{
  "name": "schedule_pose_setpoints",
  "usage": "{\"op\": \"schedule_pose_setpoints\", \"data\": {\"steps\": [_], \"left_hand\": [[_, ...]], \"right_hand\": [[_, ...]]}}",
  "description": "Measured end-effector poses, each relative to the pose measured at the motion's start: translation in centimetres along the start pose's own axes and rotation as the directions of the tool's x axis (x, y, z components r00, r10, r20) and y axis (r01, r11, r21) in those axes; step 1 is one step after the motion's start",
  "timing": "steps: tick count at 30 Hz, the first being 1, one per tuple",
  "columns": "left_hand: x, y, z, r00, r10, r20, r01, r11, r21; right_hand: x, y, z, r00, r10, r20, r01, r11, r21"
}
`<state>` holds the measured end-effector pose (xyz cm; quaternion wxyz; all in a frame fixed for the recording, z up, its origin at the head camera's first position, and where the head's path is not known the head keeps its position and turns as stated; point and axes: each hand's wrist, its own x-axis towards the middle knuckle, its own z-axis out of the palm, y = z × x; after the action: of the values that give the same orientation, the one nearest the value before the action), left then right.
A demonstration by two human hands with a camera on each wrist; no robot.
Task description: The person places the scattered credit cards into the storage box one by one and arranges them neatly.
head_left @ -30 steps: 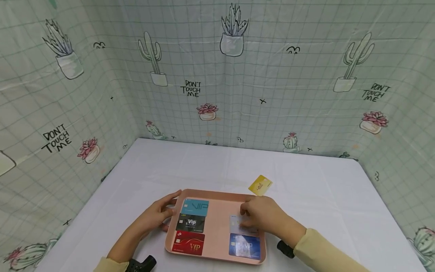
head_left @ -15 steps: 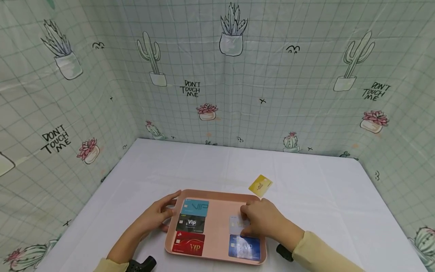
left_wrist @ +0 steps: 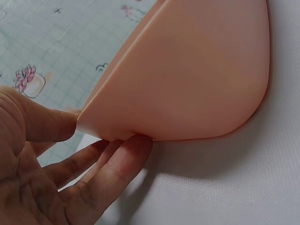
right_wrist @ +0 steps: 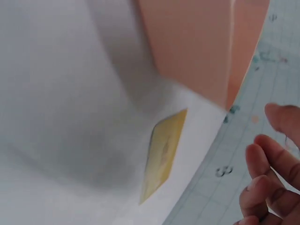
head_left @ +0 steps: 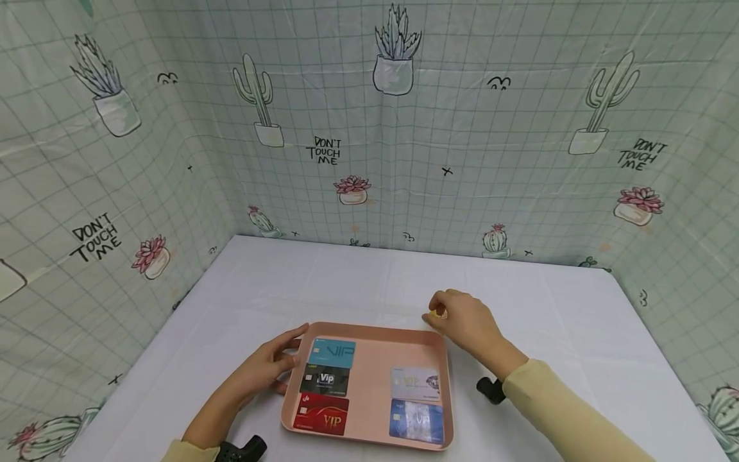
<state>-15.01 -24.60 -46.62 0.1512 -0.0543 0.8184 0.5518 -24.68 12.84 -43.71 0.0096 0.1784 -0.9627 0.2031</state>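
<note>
The right hand (head_left: 464, 321) was over the yellow card (head_left: 434, 314), which lay on the white table (head_left: 548, 333) just past the far right corner of the pink tray (head_left: 369, 385). From the head view the hand covered nearly all of the card, only a sliver of yellow peeking out by the knuckles. The wrist view showed the fingers (right_wrist: 267, 164) loosely curled beside the card (right_wrist: 164, 152), not yet touching it as far as I could tell, so that hand held nothing.

The left hand (head_left: 271, 366) was at the tray's left rim, thumb on the edge and fingers (left_wrist: 117, 164) tucked under it, a light pinch on the tray (left_wrist: 187, 70).

Inside the tray sat five cards: teal card (head_left: 331, 353), black card (head_left: 324, 380) and red card (head_left: 321, 414) in a left column, silver card (head_left: 414, 384) and blue card (head_left: 416, 421) on the right.

My take on the yellow one: thin, stiff plastic, very light, smooth and lying flat on the cloth, so tricky to lift straight off. I'd guess the way in is a fingernail under one long edge, then pinching across the short width with thumb and forefinger. It looked skewed relative to the tray, long axis on a diagonal, one corner aimed roughly at the tray corner, though the exact angle was hard to read.
</note>
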Motion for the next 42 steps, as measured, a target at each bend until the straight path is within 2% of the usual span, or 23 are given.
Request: {"op": "schedule_pose_setpoints", "data": {"steps": [7, 12, 17, 23, 27, 31, 36, 42], "left_hand": [[0.1, 0.0, 0.1, 1.000, 0.008, 0.006, -0.007, 1.000, -0.006], [-0.1, 0.1, 0.1, 1.000, 0.006, -0.002, -0.006, 1.000, 0.001], [-0.1, 0.2, 0.0, 1.000, 0.013, 0.013, -0.013, 1.000, 0.000], [-0.1, 0.2, -0.1, 1.000, 0.018, 0.024, -0.018, 1.000, -0.001], [-0.1, 0.2, -0.2, 1.000, 0.015, 0.026, -0.015, 1.000, -0.006], [0.0, 0.2, -0.1, 0.999, 0.020, 0.027, -0.019, 1.000, -0.009], [0.1, 0.2, 0.0, 1.000, 0.010, 0.019, -0.010, 1.000, -0.005], [-0.1, 0.1, 0.2, 1.000, 0.000, -0.003, 0.000, 1.000, 0.008]], "right_hand": [[0.8, 3.2, 0.1, 0.991, 0.130, 0.020, -0.131, 0.991, 0.002], [0.7, 4.6, 0.6, 0.985, 0.170, 0.022, -0.170, 0.985, -0.010], [0.7, 5.2, 1.0, 0.977, 0.211, 0.036, -0.211, 0.977, -0.015], [0.7, 5.0, 1.5, 0.948, 0.298, 0.115, -0.296, 0.955, -0.035], [0.6, 4.9, 1.9, 0.942, 0.306, 0.135, -0.301, 0.952, -0.056], [0.4, 4.8, 1.9, 0.950, 0.289, 0.116, -0.283, 0.957, -0.063], [0.4, 5.0, 2.0, 0.951, 0.285, 0.118, -0.285, 0.958, -0.018], [0.6, 4.8, 1.7, 0.947, 0.261, 0.186, -0.275, 0.960, 0.056]]}}
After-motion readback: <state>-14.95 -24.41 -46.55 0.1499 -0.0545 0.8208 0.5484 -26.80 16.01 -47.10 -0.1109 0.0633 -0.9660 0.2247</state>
